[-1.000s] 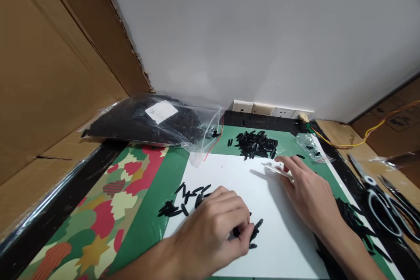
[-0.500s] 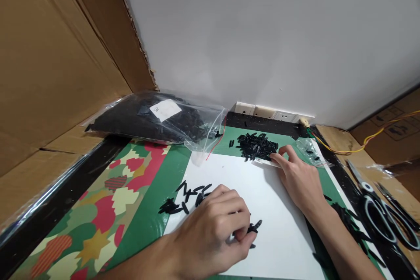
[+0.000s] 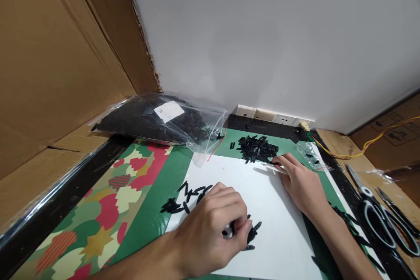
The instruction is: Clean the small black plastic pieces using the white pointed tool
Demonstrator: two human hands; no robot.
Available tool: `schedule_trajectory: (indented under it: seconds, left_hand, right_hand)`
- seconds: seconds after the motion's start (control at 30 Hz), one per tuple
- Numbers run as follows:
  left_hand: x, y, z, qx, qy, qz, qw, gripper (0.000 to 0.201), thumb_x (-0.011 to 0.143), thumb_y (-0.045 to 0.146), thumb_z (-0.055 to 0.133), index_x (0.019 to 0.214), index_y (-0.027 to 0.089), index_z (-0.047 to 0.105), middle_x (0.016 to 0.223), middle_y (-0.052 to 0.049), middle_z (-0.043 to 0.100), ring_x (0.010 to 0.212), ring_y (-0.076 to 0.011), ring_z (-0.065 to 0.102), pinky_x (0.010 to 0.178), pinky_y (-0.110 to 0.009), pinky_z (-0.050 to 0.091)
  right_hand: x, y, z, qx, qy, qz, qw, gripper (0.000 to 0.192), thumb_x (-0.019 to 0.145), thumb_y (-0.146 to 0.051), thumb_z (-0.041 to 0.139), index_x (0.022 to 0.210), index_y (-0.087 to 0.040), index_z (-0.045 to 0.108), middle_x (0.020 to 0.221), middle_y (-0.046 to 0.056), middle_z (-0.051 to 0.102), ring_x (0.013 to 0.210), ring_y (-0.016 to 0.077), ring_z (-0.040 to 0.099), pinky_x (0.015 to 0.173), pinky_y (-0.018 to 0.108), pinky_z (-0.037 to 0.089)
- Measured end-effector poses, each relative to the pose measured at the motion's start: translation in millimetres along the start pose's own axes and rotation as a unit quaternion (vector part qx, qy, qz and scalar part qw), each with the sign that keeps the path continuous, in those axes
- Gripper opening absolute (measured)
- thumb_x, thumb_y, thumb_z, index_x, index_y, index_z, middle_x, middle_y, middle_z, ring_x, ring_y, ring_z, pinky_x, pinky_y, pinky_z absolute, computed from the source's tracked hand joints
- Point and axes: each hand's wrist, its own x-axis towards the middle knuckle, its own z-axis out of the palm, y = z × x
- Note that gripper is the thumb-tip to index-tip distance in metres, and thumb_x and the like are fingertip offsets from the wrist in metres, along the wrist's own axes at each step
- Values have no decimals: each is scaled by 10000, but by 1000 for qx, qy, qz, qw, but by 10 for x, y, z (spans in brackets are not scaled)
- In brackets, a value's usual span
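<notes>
My left hand point(image 3: 213, 229) hovers low over the white sheet point(image 3: 275, 214), thumb and fingers pinched together; what lies between the fingertips is hidden. Small slender black pieces point(image 3: 254, 231) lie just beyond its fingertips. More such pieces point(image 3: 170, 205) are scattered to its left, across the sheet's edge. At the far edge of the sheet my right hand point(image 3: 302, 181) is closed around a thin, pale, pointed tool point(image 3: 274, 168) whose kind I cannot make out. Its fingertips are at the near right edge of a heap of black pieces point(image 3: 257, 148), with a dark piece by them.
A clear zip bag point(image 3: 147, 118) full of black pieces stands at the back left. Scissors point(image 3: 377, 214) and a second tool point(image 3: 398, 208) lie at the right, near more black pieces point(image 3: 352, 223). Behind are a small clear bag point(image 3: 308, 153), a socket strip point(image 3: 262, 114) and the wall.
My right hand has drawn slightly back from the heap, and the pale tool shows more. My left fingertips have shifted slightly left, uncovering more black pieces. The view has moved a little.
</notes>
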Motion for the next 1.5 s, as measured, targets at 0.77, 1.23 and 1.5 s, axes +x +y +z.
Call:
schedule_trajectory:
  seconds: [0.77,1.23,1.5]
  left_hand:
    - [3,35,-14,16,31,54,998,201,956,35,585,854,194,517,846,4,697,728,-120,610,765,-318,402]
    - [-4,28,-4,24,43,63,997,198,942,32,607,861,188,515,854,6,699,738,-117,617,753,-323,400]
    - [34,73,-64,-1,56,-50,997,96,1032,113,602,1016,206,619,872,25,698,793,-141,628,814,-304,422]
  right_hand:
    - [59,132,155,203,40,76,975,205,986,-347,571,1043,-251,743,916,39,723,626,198,642,600,298,450]
    - [-32,164,-14,311,121,123,935,354,877,-576,767,817,-235,694,668,-1,623,536,155,417,506,281,321]
    - [-194,-350,-269,530,81,50,842,179,851,-391,872,788,-231,821,744,49,798,614,207,712,525,269,544]
